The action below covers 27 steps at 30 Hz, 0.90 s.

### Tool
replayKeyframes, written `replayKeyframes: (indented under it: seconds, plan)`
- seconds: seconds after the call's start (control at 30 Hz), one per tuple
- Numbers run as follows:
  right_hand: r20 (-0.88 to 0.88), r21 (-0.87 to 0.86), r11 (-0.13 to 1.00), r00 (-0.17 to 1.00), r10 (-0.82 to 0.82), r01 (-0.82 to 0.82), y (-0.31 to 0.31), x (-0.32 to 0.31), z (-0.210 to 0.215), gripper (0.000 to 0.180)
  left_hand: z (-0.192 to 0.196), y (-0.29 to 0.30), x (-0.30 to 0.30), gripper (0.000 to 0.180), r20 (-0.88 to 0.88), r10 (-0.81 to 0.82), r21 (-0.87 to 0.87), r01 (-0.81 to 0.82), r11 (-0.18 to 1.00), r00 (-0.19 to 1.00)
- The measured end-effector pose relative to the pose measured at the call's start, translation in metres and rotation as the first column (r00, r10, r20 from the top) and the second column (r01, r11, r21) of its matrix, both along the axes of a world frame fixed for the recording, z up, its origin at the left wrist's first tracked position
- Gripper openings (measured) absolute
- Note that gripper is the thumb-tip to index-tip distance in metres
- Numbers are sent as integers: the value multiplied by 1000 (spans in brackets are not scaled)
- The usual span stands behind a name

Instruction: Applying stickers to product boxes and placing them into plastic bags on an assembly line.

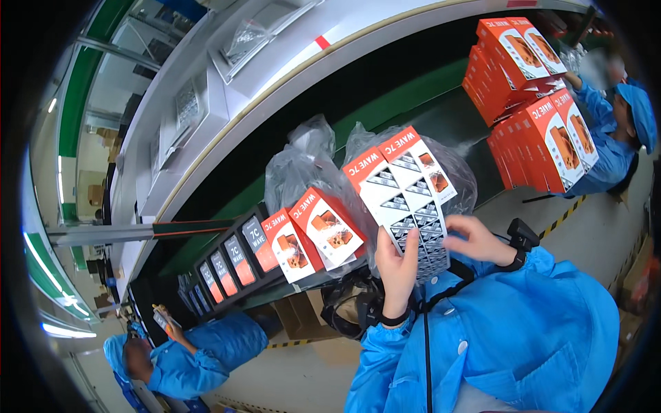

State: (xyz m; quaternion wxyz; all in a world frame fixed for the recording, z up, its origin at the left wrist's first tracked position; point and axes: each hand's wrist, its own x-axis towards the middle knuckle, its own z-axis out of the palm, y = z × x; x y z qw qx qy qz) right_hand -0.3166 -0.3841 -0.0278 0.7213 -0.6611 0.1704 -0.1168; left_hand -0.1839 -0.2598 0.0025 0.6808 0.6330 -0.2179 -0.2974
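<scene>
My left hand (398, 270) grips the lower left of a sheet of triangular black-and-white stickers (421, 237), its thumb lying across the front. At the sheet's right edge is my right hand (478, 242), fingers apart; any small sticker on its fingertips is too small to make out. Bare white patches show among the stickers on the upper part of the sheet. Just behind the sheet stand red-and-white phone boxes (399, 146), partly hidden by it. To the left, two more phone boxes (329, 228) lean by clear plastic bags (303, 168).
Dark trays with black-and-red boxes (237, 260) line the bench at left. Stacks of red phone boxes (544, 141) stand at far right. A white shelf (275, 76) runs above the bench. Co-workers in blue sit at left (200, 358) and right (609, 141).
</scene>
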Motion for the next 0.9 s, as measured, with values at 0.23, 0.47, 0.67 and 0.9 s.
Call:
replayKeyframes:
  seconds: [0.23,0.47,0.67,0.9]
  plan:
    - [-51,244,965,995,-84,94,-27,22,27,10,4,0,-4,28,81,55,110,-63,992,995]
    - [185,-652,753,982,40,92,-39,36,30,20,-6,-8,-15,26,139,145,185,-169,968,980]
    - [57,-512,856,991,123,-77,-47,39,27,17,-2,-7,-21,25,177,121,273,-167,947,977]
    - [-112,-295,930,974,195,-220,-49,49,22,14,-5,-9,-29,18,344,139,299,-249,921,929]
